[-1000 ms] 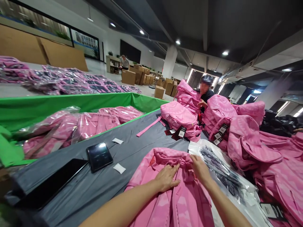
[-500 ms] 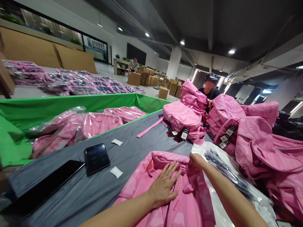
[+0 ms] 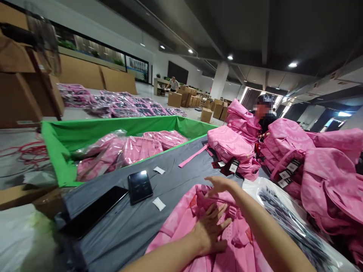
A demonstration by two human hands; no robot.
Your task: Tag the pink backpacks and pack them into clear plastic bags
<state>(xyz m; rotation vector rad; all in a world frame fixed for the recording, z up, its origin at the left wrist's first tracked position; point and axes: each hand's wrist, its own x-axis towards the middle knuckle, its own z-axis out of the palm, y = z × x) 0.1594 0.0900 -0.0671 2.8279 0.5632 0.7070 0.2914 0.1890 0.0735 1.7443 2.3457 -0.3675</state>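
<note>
A pink backpack [image 3: 176,230] lies in front of me on the grey cloth-covered table, its strap side up. My left hand [image 3: 211,228] rests on it with spread fingers, pressing near the top of the straps. Just above the backpack's top edge is my right hand [image 3: 222,185], fingers apart and pointing left, holding nothing that I can see. Two small white packets, one nearer [image 3: 159,204] and one farther [image 3: 159,170], lie left of the backpack. Beside them are a black phone [image 3: 140,187] and a long, flat black device [image 3: 95,211].
Behind the table's left side, a green-walled bin [image 3: 113,122] holds plastic-wrapped pink backpacks [image 3: 141,149]. Tagged pink backpacks [image 3: 231,141] pile up at the right, beside clear plastic bags [image 3: 286,211]. A co-worker [image 3: 266,111] is behind the pile. Cardboard boxes [image 3: 17,98] stand far left.
My right hand has let go of the backpack's top right corner and moved left across its top edge. The left hand stays on the backpack. My view has swung left.
</note>
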